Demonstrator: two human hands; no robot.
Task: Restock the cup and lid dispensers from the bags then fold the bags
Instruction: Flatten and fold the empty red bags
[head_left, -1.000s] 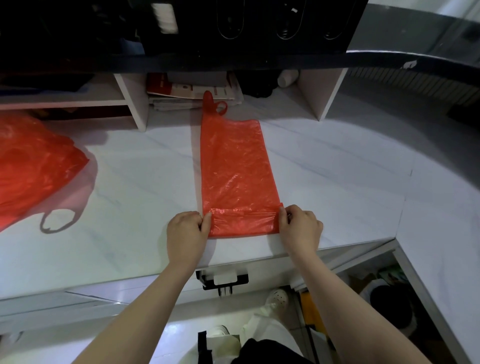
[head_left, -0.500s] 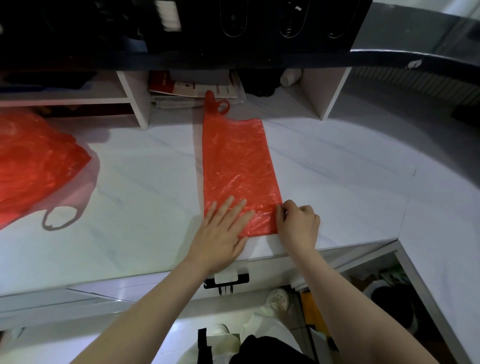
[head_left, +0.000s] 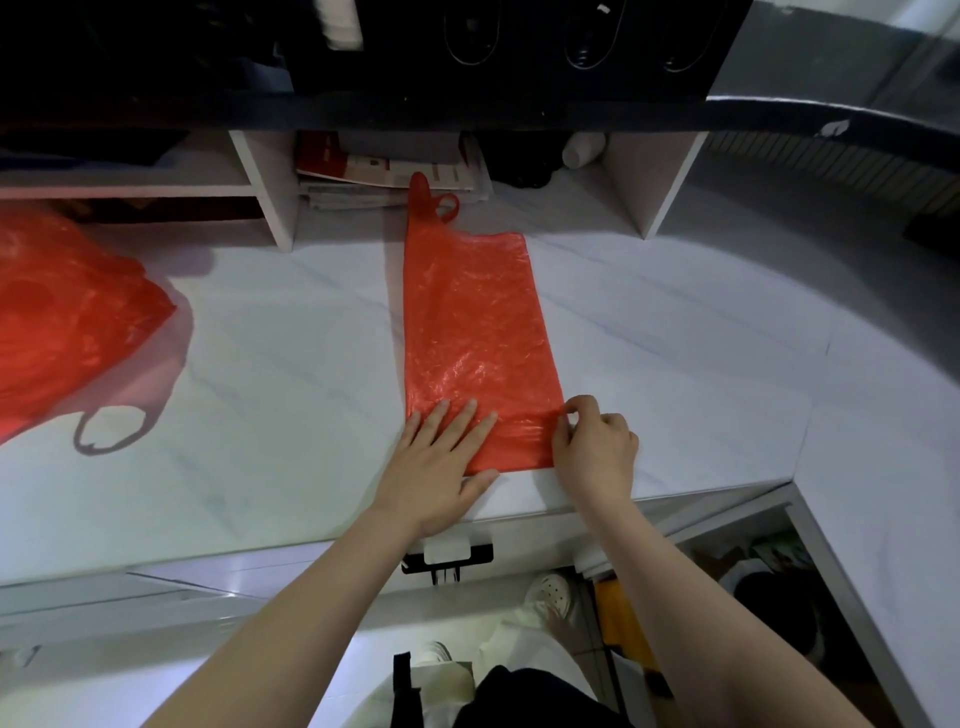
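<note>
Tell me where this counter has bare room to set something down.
Bare counter lies between the crumpled bag and the flat bag, and right of the flat bag toward the corner. Crowded: the cubby behind, stuffed with papers.

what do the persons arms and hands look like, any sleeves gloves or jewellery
Both forearms are bare as far as the view shows: no sleeve covers the left arm or right arm. The left hand and right hand wear no gloves, and no watch, ring or bracelet shows.

Print on the stacked red booklets (head_left: 323, 156) is too blurred to read.
</note>
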